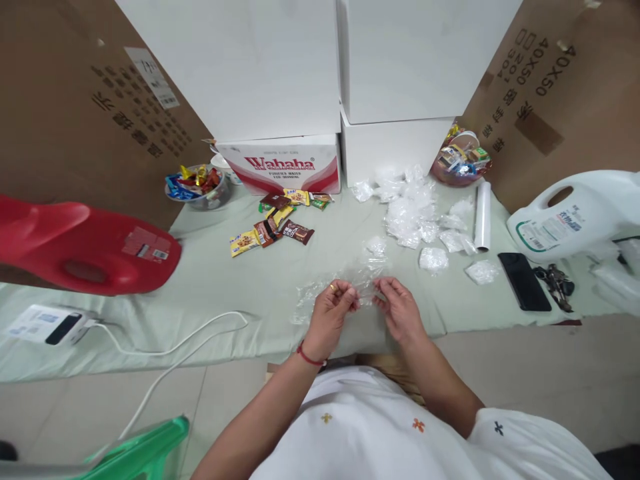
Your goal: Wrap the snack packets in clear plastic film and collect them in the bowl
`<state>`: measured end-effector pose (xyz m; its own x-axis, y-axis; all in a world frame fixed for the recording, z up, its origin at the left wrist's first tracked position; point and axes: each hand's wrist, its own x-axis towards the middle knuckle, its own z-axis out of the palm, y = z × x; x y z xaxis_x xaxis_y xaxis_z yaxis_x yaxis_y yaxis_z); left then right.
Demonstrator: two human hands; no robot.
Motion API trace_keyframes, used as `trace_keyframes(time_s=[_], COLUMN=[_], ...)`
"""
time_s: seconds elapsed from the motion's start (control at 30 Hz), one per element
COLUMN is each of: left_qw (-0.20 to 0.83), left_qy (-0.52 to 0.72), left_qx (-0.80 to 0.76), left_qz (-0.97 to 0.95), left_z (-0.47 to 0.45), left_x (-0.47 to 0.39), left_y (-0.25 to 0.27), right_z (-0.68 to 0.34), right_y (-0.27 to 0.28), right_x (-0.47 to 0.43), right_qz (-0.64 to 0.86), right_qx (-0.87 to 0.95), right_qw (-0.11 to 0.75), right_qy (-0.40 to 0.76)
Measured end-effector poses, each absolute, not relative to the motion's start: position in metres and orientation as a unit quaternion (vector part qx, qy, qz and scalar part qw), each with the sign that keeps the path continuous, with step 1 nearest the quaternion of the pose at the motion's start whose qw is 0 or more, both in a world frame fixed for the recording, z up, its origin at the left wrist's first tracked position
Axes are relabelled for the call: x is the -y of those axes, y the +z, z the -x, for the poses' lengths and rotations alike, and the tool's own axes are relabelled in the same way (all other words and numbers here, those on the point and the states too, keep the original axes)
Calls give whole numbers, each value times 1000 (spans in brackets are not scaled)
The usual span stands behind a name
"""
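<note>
Both my hands pinch a crumpled clear plastic bag (314,297) just above the near edge of the cloth-covered table (200,293). My left hand (336,308), with a ring and a red wrist cord, is closed on the plastic. Facing it, my right hand (399,308) has its fingertips closed on the other side of the same film. Beyond my hands lies a pile of crumpled clear plastic bags (411,208). Nearer my right hand sits a small folded plastic bag (433,260). Several wrapped snacks (269,232) lie further off to the left.
On the left are a red jug (125,260), a bowl of sweets (200,190) and a white charger (47,325) with a cable. To the right stand a white roll (483,217), a phone (524,281), keys (556,287) and a white jug (565,213). White boxes (395,147) line the back.
</note>
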<state>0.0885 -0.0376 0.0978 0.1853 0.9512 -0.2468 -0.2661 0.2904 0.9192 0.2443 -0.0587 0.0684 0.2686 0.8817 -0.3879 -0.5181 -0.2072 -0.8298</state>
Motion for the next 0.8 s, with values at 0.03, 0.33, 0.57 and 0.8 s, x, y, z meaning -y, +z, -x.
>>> trace_keyframes(time_s=[0.03,0.33,0.57,0.8], left_qw=[680,596,569,711], left_qy=[452,511,378,375], left_qx=[-446,-562,-621,-495], left_qz=[-366,-260,-384,-330], left_z=[-81,-39,-69,-68], left_x=[33,30,81,45], left_y=[102,103,66,81], right_z=[-249,-265,-241,-261], right_y=[70,76,80,82], right_x=[55,49,54,43], right_qz=[505,490,459,491], right_qx=[161,150,149,176], right_qw=[619,625,619,585], right_qy=[580,589,620,621])
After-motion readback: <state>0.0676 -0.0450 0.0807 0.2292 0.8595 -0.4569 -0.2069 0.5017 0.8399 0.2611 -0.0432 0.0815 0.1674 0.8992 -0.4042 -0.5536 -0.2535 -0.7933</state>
